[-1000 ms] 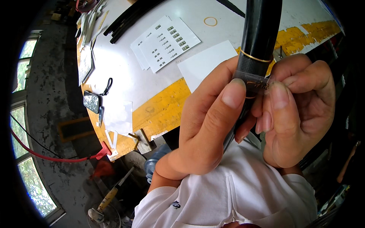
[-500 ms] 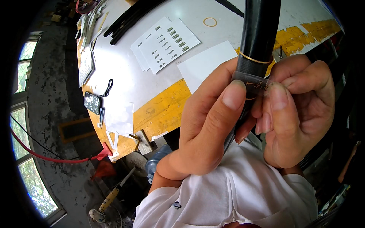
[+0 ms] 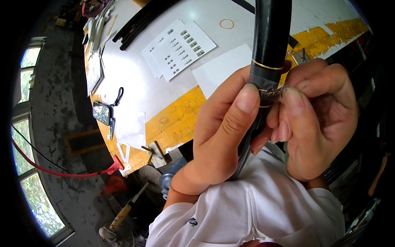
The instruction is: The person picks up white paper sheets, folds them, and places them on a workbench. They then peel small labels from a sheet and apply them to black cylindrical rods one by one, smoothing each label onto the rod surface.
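— Where was the black rod [image 3: 269, 37]?
— Centre right of the frame, its long axis running from the top edge down toward the white shirt [image 3: 263, 214], slightly tilted.
— And the grips?
— The left hand [image 3: 224, 136] was clenched around its shaft from the left; the right hand [image 3: 319, 119] pinched a small metal fitting [image 3: 275, 93] against its banded section, from the right. Both were touching it.
— Behind?
— The white-and-yellow surface [image 3: 173, 119], with printed sheets [image 3: 179, 49].

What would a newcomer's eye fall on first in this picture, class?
Two big hands fill the centre: the left hand wraps a black rod, and the right hand pinches thin gold wire at its gold bands. Behind lie white printed sheets on a white and yellow table.
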